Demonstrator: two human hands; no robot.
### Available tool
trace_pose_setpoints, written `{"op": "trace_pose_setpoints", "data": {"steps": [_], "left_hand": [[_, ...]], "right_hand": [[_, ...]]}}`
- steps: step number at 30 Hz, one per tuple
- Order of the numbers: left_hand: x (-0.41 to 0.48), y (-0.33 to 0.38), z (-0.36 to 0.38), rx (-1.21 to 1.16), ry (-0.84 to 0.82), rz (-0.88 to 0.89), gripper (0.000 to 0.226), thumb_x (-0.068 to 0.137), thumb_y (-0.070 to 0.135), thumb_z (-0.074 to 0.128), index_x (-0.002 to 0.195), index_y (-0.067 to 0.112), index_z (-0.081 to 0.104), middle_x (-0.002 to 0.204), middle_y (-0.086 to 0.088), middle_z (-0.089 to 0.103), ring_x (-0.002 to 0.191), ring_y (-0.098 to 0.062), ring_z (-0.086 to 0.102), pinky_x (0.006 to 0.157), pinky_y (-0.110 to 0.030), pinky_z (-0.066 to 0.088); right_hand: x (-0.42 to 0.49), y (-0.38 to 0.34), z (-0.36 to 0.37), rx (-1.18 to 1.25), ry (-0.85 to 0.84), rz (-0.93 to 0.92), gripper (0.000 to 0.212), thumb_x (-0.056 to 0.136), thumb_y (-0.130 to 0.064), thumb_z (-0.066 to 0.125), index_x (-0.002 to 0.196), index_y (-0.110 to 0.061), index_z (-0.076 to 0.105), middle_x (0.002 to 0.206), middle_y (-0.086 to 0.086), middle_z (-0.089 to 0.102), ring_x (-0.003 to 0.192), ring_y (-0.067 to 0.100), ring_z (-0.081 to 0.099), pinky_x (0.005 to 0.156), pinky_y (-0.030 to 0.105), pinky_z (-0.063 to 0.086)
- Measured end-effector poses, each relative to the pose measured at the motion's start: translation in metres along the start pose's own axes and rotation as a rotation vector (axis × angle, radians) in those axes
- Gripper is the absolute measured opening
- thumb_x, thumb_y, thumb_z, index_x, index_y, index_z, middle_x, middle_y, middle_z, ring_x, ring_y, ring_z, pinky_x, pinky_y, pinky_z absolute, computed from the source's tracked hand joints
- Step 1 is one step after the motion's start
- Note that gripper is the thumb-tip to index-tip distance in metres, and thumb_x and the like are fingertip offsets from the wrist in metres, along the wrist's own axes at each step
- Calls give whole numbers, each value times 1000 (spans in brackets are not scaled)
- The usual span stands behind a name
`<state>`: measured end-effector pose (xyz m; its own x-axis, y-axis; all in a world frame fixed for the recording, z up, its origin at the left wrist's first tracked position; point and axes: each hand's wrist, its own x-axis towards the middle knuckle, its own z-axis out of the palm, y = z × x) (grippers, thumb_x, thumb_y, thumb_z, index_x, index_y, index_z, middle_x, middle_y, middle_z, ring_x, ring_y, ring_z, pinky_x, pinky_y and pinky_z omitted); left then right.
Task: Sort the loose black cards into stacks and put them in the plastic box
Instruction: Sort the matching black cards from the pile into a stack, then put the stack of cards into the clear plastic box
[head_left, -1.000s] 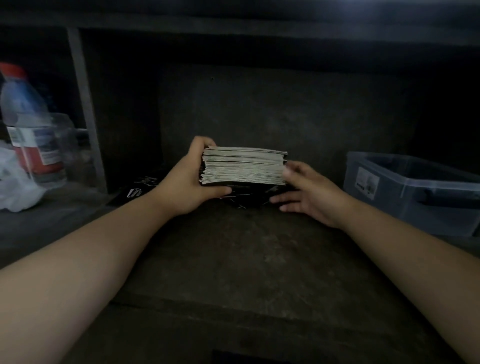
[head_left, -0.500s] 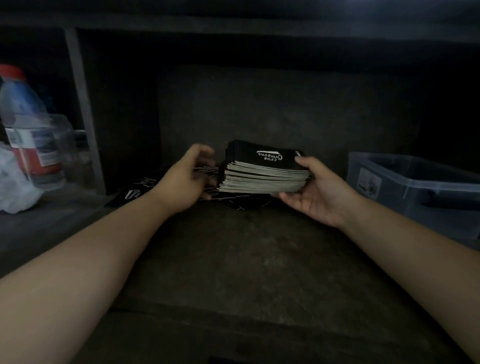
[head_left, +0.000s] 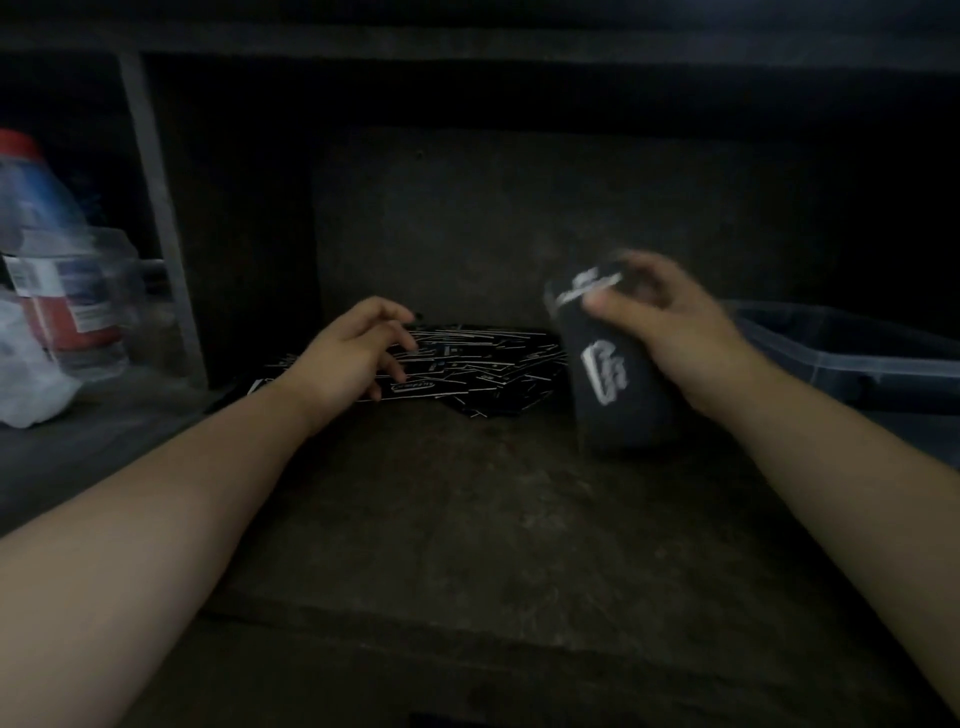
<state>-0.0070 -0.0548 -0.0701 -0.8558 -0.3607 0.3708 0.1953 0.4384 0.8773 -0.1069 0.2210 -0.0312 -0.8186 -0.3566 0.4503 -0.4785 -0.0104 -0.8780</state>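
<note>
Right hand (head_left: 670, 327) grips one stack (head_left: 608, 374) of black cards, thumb across its near face and fingers curled round the far side. The stack is tipped on end, clear of the shelf (head_left: 467, 519), just left of the plastic box (head_left: 852, 358). White lettering shows on its face, but motion blur smears it and the card edges, so no count of the cards is possible.

Left hand (head_left: 353, 358) lies over the loose cards (head_left: 483, 364) with fingers loosely bent and holding nothing; whether the fingertips touch the cards cannot be told. These cards lie scattered flat and overlapping in one heap at the back of the shelf, between the two hands, far too many and too dim to count. The left hand and wrist cover the heap's left part.

Only one box is in view, translucent and open-topped. The right forearm crosses its near corner and the frame's edge cuts off its right side; its inside is too dark to read.

Far left stands one clear bottle (head_left: 47, 270) with a red cap, blurred, beside a white bag (head_left: 26, 384) cut by the frame. A grey upright (head_left: 156, 208) separates them from the cards.
</note>
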Motion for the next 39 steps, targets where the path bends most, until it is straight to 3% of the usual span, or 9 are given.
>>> {"op": "trace_pose_setpoints", "data": {"steps": [3, 8, 12, 16, 21, 23, 27, 33, 39], "left_hand": [[-1, 1, 2, 48, -31, -19, 19, 104, 23, 42, 107, 25, 60, 110, -5, 65, 78, -18, 63, 54, -29, 45], [-7, 5, 3, 38, -148, -25, 19, 101, 38, 48, 107, 29, 65, 114, 1, 68, 94, -18, 64, 66, -33, 50], [-14, 7, 19, 136, -376, 69, 58, 75, 60, 71, 129, 48, 51, 130, 22, 57, 120, 4, 53, 94, -22, 43], [-11, 8, 30, 334, -446, 108, 85, 80, 45, 75, 150, 45, 27, 143, 19, 37, 128, 2, 37, 89, -4, 30], [-13, 4, 32, 331, -423, 91, 87, 77, 50, 78, 149, 41, 30, 149, 11, 38, 132, -7, 42, 111, -27, 36], [-15, 3, 38, 309, -396, 98, 86, 77, 47, 78, 148, 38, 30, 145, 8, 41, 127, -8, 45, 107, -25, 39], [-17, 7, 39, 312, -428, 62, 66, 94, 27, 64, 148, 38, 27, 139, 8, 40, 114, -5, 46, 81, -6, 36], [-17, 22, 24, 144, -546, -37, 58, 83, 24, 78, 129, 42, 48, 129, 7, 57, 114, -9, 60, 100, -31, 51], [0, 64, 41, 136, -550, 103, 61, 67, 17, 90, 114, 39, 57, 120, 5, 61, 113, -13, 61, 94, -32, 52]], "right_hand": [[2, 9, 8, -443, -354, 48, 84, 54, -59, 83, 130, -35, 57, 120, -13, 65, 104, 5, 66, 92, 32, 53], [0, 8, 1, -665, -606, 98, 73, 69, -45, 84, 133, -36, 51, 119, -24, 56, 109, -2, 56, 94, 17, 45], [-4, 8, 2, -662, -592, 40, 69, 72, -40, 83, 132, -38, 50, 117, -23, 57, 104, -5, 57, 85, 13, 44], [-4, 7, 2, -621, -612, 33, 68, 73, -39, 83, 132, -39, 50, 119, -23, 57, 105, -5, 56, 84, 11, 44], [-2, 8, 0, -732, -668, 179, 90, 64, -60, 81, 140, -45, 37, 130, -19, 49, 118, 6, 50, 99, 29, 46], [-2, 10, 6, -763, -637, 150, 89, 67, -58, 81, 142, -40, 36, 131, -15, 49, 117, 6, 50, 100, 26, 42], [-5, 8, 8, -728, -621, 145, 80, 70, -54, 82, 136, -38, 40, 128, -14, 51, 109, 2, 52, 95, 24, 45], [-17, 3, -1, -677, -532, 129, 70, 59, -56, 87, 118, -38, 53, 113, -15, 60, 102, 4, 59, 93, 33, 53], [-29, -30, -41, -744, -422, 45, 68, 58, -56, 87, 116, -43, 53, 112, -18, 57, 102, 1, 56, 90, 30, 51]]}}
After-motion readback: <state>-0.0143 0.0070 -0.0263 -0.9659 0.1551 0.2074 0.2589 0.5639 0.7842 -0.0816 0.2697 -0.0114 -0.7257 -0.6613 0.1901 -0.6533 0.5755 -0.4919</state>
